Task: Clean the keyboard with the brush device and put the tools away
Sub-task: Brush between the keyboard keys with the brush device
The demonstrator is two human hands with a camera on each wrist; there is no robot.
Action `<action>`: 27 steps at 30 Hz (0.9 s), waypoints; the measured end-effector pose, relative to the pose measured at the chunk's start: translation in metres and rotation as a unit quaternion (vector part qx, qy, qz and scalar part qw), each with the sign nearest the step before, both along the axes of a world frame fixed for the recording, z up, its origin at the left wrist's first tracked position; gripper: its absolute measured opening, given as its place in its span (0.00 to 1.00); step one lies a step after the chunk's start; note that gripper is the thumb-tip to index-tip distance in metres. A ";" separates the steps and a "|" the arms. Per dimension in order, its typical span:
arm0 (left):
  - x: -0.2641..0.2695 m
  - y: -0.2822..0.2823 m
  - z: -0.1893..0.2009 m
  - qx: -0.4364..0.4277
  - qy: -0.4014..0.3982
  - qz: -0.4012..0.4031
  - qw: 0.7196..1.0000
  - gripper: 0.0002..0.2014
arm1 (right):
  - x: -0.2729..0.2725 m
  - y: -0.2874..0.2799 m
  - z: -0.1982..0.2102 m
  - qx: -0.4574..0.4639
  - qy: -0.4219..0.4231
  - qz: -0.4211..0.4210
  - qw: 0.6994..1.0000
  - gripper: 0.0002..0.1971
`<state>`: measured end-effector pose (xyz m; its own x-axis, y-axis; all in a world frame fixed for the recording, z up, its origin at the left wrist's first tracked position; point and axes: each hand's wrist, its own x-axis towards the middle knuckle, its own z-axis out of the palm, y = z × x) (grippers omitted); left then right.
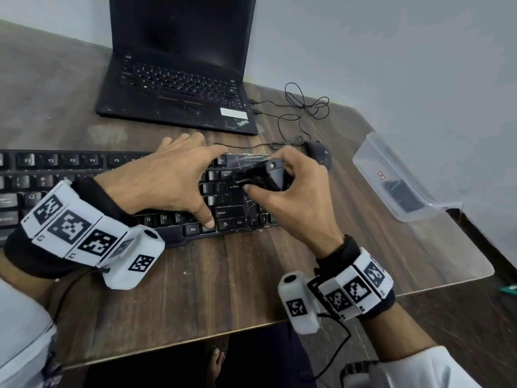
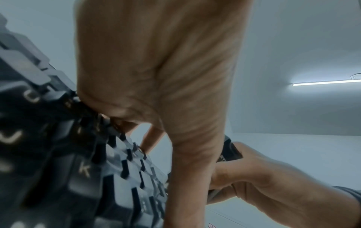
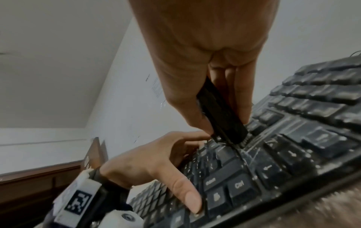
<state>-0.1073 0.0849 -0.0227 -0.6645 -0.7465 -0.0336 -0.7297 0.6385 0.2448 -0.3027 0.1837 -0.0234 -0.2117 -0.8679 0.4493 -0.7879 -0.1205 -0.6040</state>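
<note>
A black keyboard [image 1: 70, 175] lies across the wooden table [image 1: 223, 289]. My left hand [image 1: 173, 177] lies flat on its right-hand keys, fingers spread and the thumb on the bottom row near Alt. My right hand [image 1: 291, 191] grips a black brush device [image 1: 263, 175] and holds its lower end down on the keys by Enter. In the right wrist view the brush device [image 3: 222, 114] is pinched between thumb and fingers, its tip touching the keyboard [image 3: 293, 146]. The left wrist view shows blurred keys [image 2: 58, 154] under my palm.
An open black laptop [image 1: 179, 79] stands behind the keyboard. A black mouse [image 1: 320, 155] with a tangled cable [image 1: 305, 107] lies right of it. A clear plastic box [image 1: 397, 177] holding a dark item sits by the table's right edge.
</note>
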 end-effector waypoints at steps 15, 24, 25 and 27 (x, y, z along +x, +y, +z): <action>0.000 0.005 0.006 0.018 -0.010 0.005 1.000 0.70 | -0.011 0.007 -0.002 0.013 -0.009 -0.048 0.999 0.19; 0.000 0.002 0.004 0.013 -0.012 0.011 1.000 0.71 | -0.011 0.006 -0.005 -0.008 -0.044 -0.110 0.993 0.15; 0.000 0.002 0.004 0.014 -0.011 0.012 1.000 0.70 | 0.000 0.006 -0.006 0.008 -0.041 -0.073 0.996 0.16; -0.001 0.004 0.006 0.022 -0.007 0.014 1.000 0.69 | 0.011 0.007 -0.008 0.035 -0.035 -0.027 0.998 0.18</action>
